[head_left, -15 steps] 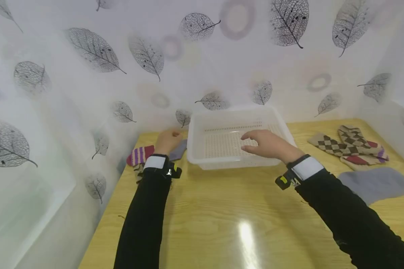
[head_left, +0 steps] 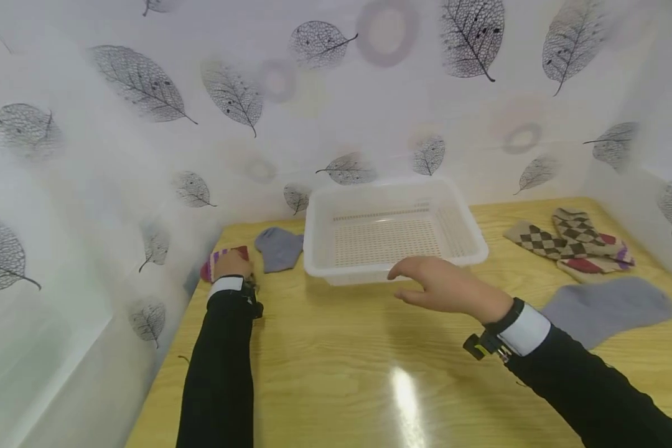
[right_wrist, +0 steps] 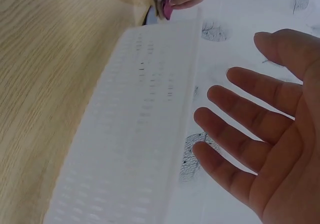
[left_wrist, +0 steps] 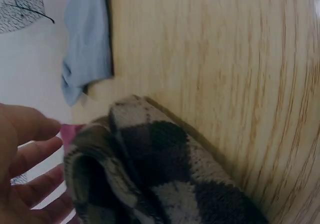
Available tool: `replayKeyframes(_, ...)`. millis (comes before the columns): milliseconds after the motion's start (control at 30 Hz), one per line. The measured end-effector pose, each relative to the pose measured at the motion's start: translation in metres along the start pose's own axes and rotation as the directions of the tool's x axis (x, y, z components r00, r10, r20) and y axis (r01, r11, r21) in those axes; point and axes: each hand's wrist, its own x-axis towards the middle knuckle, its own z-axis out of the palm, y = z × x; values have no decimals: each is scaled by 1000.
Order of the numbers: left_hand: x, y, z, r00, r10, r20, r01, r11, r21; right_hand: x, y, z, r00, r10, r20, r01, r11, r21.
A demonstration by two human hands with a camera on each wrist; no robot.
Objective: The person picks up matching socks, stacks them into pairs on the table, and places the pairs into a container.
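My left hand (head_left: 233, 266) is over a red and purple-striped sock (head_left: 208, 270) at the table's far left, mostly covering it. In the left wrist view its fingers (left_wrist: 42, 184) are extended and spread at the edge of a brown checkered sock (left_wrist: 170, 169), with a bit of magenta cloth by the thumb; whether they touch is hard to tell. A grey-blue sock (head_left: 280, 250) lies to the right of that hand. My right hand (head_left: 448, 289) hovers in front of the white basket (head_left: 341, 274), fingers apart and holding nothing.
At the right of the wooden table (head_left: 336, 361), brown checkered socks (head_left: 571, 239) lie with a red-and-purple patterned one (head_left: 585, 266). A larger grey-blue sock (head_left: 616, 308) is in front of them, partly behind the right sleeve. Leaf-patterned wall covering (head_left: 336, 112) borders the table.
My left hand has moved left and nearer, from beside the grey-blue sock onto the striped one. My right hand has dropped back from above the basket to its front rim.
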Motion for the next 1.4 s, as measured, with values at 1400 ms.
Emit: replayKeyframes(1400,-62,86,-121,796,209,-569,-436,849,-298,15,-25,9,996,-51,-74,58,994,94)
